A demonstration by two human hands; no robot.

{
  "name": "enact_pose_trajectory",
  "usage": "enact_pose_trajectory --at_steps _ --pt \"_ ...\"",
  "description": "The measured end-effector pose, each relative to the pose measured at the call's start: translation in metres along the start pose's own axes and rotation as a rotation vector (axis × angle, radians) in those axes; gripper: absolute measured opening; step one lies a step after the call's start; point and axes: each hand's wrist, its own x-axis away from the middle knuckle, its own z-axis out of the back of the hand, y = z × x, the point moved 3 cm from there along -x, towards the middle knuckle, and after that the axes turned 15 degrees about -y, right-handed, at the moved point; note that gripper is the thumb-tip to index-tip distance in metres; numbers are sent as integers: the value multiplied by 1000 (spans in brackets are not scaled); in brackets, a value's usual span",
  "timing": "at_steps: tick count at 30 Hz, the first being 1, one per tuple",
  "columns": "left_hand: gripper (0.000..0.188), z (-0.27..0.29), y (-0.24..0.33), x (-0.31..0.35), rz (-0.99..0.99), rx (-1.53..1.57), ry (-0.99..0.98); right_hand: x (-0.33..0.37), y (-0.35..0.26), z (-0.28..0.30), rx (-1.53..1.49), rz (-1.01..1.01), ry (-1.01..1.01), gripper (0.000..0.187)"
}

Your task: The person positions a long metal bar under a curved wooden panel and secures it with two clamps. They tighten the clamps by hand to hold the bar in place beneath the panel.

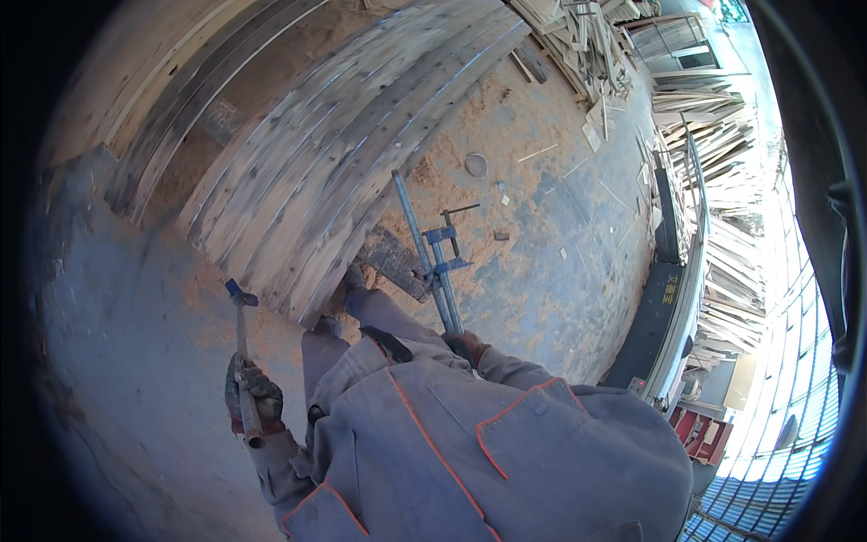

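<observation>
My left hand (261, 396), in a dark glove, is wrapped round a metal pipe clamp (241, 334). A blue jaw sits at its far end, and its hollow lower end points back toward me. On the right, my gloved right hand (466, 347) closes round the lower end of another pipe clamp (415, 221), partly hidden by my jacket. This one shows two parallel pipes side by side, blue fittings (441, 237) and a screw with a cross handle. Between the hands and beyond them lies a panel of long wooden boards (352, 126), its near ends close to my legs.
A dark wood block (395, 262) sits under the panel's near right edge. More long boards (172, 117) lie at the far left. Sawdust and offcuts litter the concrete floor (542, 226). A dark machine bed (643, 316) and piles of wood strips (722, 244) stand at the right.
</observation>
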Motion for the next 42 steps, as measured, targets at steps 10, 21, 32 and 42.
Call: enact_pose_trajectory --at_steps 10,21,32,42 --pt "33 -1 0 -7 10 -30 49 -27 18 17 91 29 -49 32" --pt "42 -9 -2 -22 119 19 -2 -16 1 35 -579 -331 27 49" --pt "31 3 -20 -4 44 -44 -68 -38 16 61 -385 -264 -40 31" --pt "17 24 -34 0 -31 28 114 -53 -14 85 -375 -227 -113 33"
